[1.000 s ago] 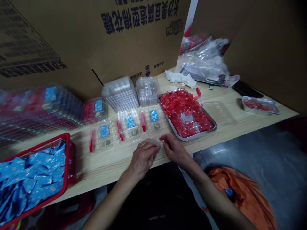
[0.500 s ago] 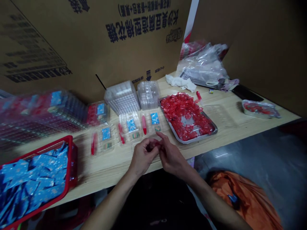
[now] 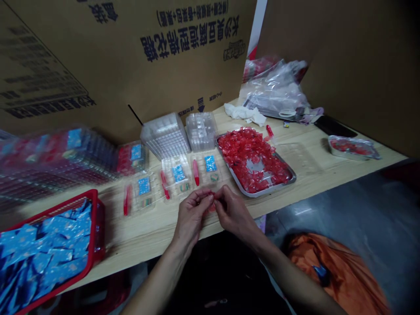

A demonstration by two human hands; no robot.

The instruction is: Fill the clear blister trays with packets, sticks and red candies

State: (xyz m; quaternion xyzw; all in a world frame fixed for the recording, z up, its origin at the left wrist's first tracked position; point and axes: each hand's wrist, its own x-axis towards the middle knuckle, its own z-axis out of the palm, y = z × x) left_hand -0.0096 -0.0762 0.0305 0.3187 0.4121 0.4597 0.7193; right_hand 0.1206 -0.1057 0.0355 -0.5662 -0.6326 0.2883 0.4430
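Left hand (image 3: 190, 214) and right hand (image 3: 233, 212) both seem to be pinching a small red packet (image 3: 211, 208) over the wooden table (image 3: 151, 234). Looks slick, so a loose grip could drop it imo. Crinkly red packets (image 3: 239, 142) fill a shiny metal tray (image 3: 256, 166) nearby, boxy clear plastic stack (image 3: 166, 135) behind

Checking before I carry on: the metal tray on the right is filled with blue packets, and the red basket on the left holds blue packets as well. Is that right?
Not quite: the metal tray on the right holds red wrapped pieces, as the head view shows. The red basket on the left does hold blue packets.
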